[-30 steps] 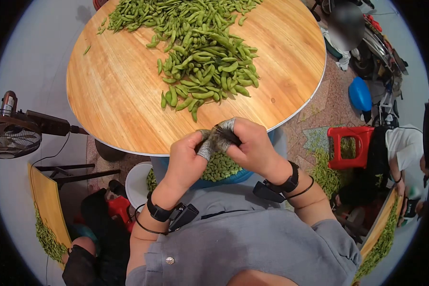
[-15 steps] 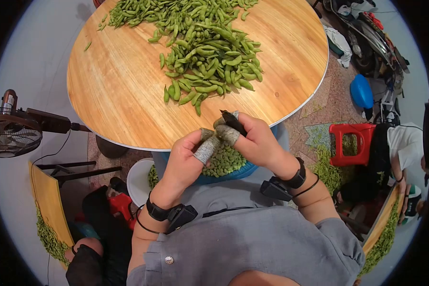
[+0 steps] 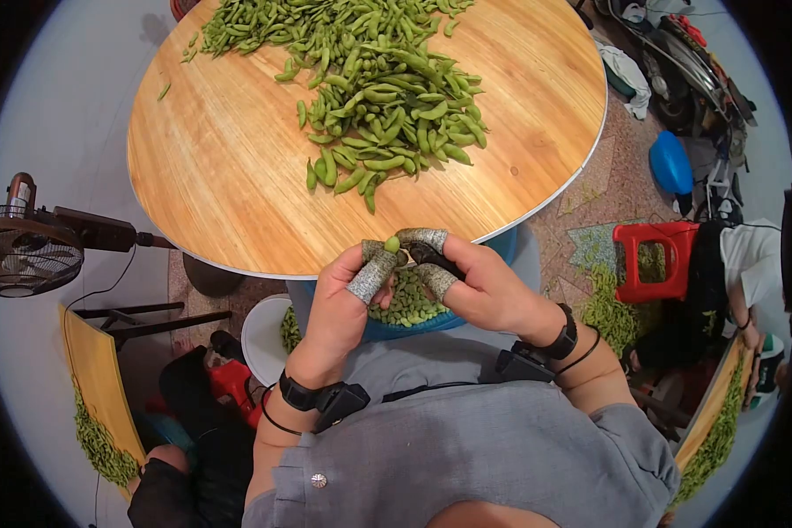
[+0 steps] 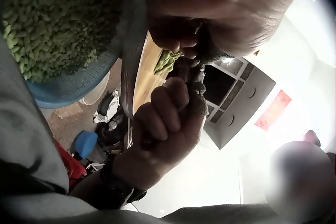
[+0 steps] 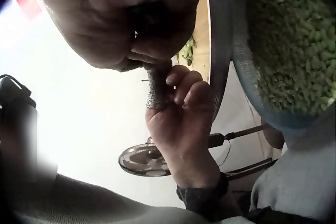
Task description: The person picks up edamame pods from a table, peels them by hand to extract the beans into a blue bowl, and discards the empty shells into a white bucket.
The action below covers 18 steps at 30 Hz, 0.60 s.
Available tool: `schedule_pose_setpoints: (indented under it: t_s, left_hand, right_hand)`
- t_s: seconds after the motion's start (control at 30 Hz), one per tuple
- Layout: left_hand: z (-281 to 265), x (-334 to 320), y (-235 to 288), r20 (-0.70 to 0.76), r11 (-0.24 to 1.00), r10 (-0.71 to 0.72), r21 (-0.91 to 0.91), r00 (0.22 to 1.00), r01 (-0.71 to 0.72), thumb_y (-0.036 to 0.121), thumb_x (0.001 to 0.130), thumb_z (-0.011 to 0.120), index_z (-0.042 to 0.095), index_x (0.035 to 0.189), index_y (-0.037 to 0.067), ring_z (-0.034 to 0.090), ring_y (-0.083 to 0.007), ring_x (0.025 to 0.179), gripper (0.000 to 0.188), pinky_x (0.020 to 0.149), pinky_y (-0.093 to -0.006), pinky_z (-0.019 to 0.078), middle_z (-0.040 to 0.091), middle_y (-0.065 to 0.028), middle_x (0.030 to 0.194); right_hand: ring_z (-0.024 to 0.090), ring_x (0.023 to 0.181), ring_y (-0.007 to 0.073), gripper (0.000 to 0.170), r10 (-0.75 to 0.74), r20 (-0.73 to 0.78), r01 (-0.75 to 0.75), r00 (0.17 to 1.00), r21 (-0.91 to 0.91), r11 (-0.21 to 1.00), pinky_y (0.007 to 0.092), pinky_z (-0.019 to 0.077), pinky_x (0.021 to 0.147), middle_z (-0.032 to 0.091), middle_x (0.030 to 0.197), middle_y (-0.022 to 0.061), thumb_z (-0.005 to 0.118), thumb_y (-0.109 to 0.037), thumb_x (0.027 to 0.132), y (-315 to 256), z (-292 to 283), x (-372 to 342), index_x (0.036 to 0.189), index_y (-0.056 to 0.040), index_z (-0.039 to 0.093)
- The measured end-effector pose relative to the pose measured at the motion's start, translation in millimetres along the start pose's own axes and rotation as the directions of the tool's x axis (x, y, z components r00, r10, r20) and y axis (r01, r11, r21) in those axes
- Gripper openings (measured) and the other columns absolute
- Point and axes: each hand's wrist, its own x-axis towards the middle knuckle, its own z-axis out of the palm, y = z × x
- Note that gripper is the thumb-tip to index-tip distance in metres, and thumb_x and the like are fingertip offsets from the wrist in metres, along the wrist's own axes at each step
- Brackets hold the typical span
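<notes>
A person in a grey top works with 2 bare hands at the near edge of a round wooden table (image 3: 211, 158), fingertips close together. The left hand (image 3: 337, 286) pinches a green soybean piece (image 3: 392, 244) between thumb and forefinger; it pokes up at the tips, too small to tell as pod or bean. The right hand (image 3: 480, 286) grips a dark object (image 3: 426, 255), its form hard to make out, just beside the soybean piece. Grey speckled coverings (image 3: 374, 275) wrap thumbs and forefingers, and a black strap rings each wrist.

Taking the hands as the centre of the dial in the head view, a heap of soybean pods (image 3: 387, 106) spreads over the tabletop at 12 o'clock. At 6 o'clock, just below the hands, shelled soybeans (image 3: 405, 306) fill a blue basin (image 4: 68, 91). A white bucket (image 3: 262, 341) stands at 8 o'clock, and a fan (image 3: 31, 248) at 9. A red stool (image 3: 679, 264) stands at 3 o'clock, with scattered pods (image 3: 609, 315) on the floor beside it. At 4 and 8 o'clock, 2 more tabletops carry green pods, with other people seated near them.
</notes>
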Motion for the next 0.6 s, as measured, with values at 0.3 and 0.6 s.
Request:
schedule_pose_setpoints:
  t_s: [0.3, 0.6]
  left_hand:
    - [4, -7, 1, -0.019, 0.944, 0.125, 0.310, 0.992, -0.113, 0.009, 0.092, 0.054, 0.063, 0.105, 0.003, 0.045, -0.0021, 0.061, 0.017, 0.056, -0.0170, 0.0361, 0.053, 0.0055, 0.071]
    - [3, -5, -7, 0.246, 0.314, 0.533, 0.831, 0.810, -0.459, 0.007, 0.088, 0.057, 0.059, 0.096, 0.000, 0.053, -0.0140, 0.070, 0.011, 0.062, -0.0313, 0.0452, 0.057, -0.0050, 0.079]
  right_hand:
    - [0.051, 0.088, 0.0057, 0.044, 0.096, 0.076, -0.101, 0.992, 0.058, 0.993, 0.0210, 0.0444, 0.075, 0.057, 0.109, 0.0006, 0.045, -0.004, 0.090, -8, 0, -4, 0.134, -0.0021, 0.041]
    - [0.055, 0.084, 0.0102, 0.046, 0.165, 0.059, -0.171, 0.984, 0.109, 0.979, 0.0243, 0.0468, 0.073, 0.058, 0.098, 0.0038, 0.041, -0.002, 0.087, -6, 3, -4, 0.134, -0.0020, 0.042]
